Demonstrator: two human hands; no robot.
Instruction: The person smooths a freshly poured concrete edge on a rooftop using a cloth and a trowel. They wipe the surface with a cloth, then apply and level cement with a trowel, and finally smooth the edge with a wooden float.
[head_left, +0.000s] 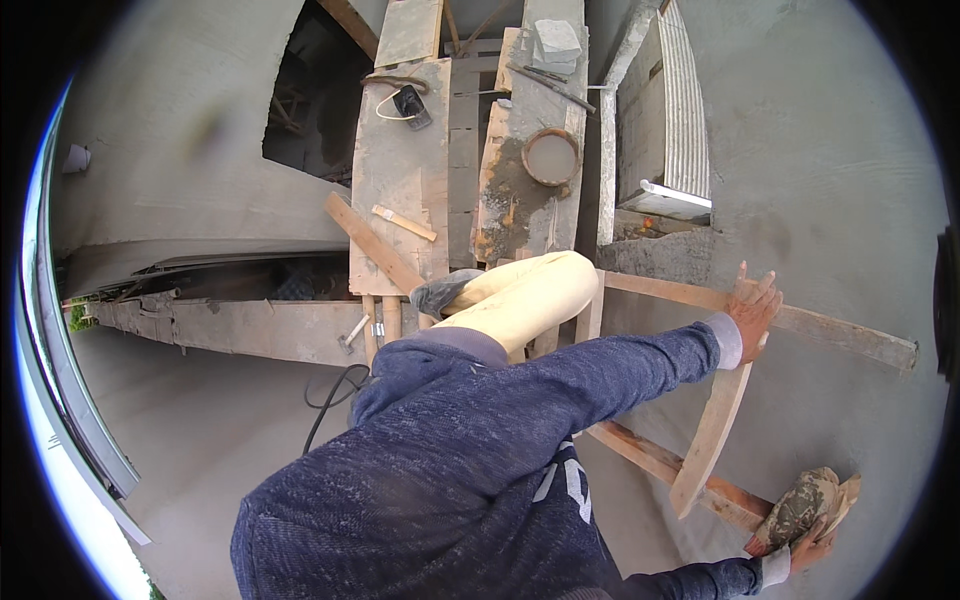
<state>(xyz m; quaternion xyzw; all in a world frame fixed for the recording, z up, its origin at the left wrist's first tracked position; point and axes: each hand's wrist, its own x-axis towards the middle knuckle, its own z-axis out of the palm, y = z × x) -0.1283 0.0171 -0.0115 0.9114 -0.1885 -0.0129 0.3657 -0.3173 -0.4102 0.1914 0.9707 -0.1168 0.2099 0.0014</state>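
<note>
My left hand (752,312) is on a wooden frame (715,430) made of two long rails with a crosspiece between them. Its fingers lie over the upper rail (850,332) beside the joint, the thumb side lower down. At lower right, my right hand (812,545) is closed against a camouflage-patterned cloth item (803,508) with a tan edge. That item covers the end of the lower rail (735,500), and its exact kind is unclear. Both arms reach rightward in dark blue sleeves. My bent leg (530,290) in cream trousers rests near the planks.
Two plank walkways lie ahead. On them are a round bucket (551,157) of grey liquid, a black container (410,105), a wooden strip (404,223), a pale block (556,42) and a rod (552,88). A hammer (354,333) is at left. A dark wall opening (315,95) is beyond.
</note>
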